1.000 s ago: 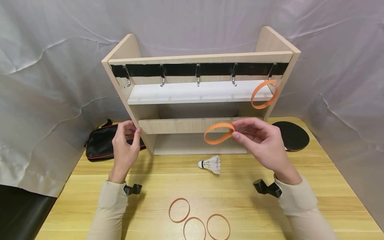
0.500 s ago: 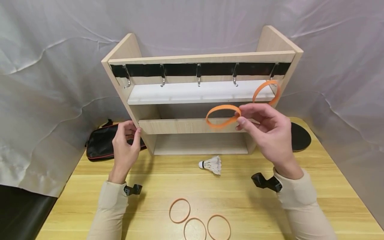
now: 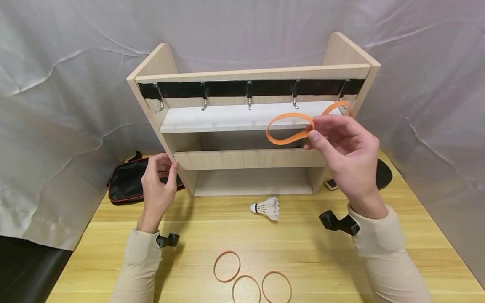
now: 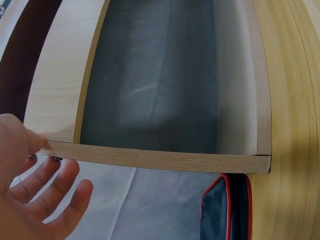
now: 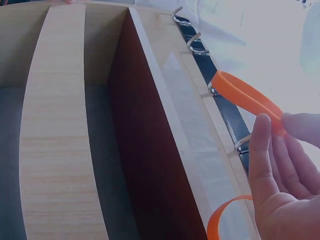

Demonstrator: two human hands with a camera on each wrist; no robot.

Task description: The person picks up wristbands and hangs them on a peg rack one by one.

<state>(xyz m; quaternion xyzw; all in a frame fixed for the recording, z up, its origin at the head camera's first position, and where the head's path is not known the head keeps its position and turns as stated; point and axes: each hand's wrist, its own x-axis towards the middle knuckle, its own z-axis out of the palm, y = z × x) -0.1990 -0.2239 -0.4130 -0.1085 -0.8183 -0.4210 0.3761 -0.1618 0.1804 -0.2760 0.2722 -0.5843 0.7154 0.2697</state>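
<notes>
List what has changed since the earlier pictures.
The right hand, pinching a flat, bent orange ring, has moved up and to the right, towards the silver metal hooks. Nothing was grasped or released. The left hand still pinches the side of the pale wooden shelf unit; the white feathered shuttlecock and three thin orange rings lying flat stay put.

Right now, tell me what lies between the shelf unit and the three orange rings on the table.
A shuttlecock lies between the shelf unit and the rings; the head view shows it.
</notes>
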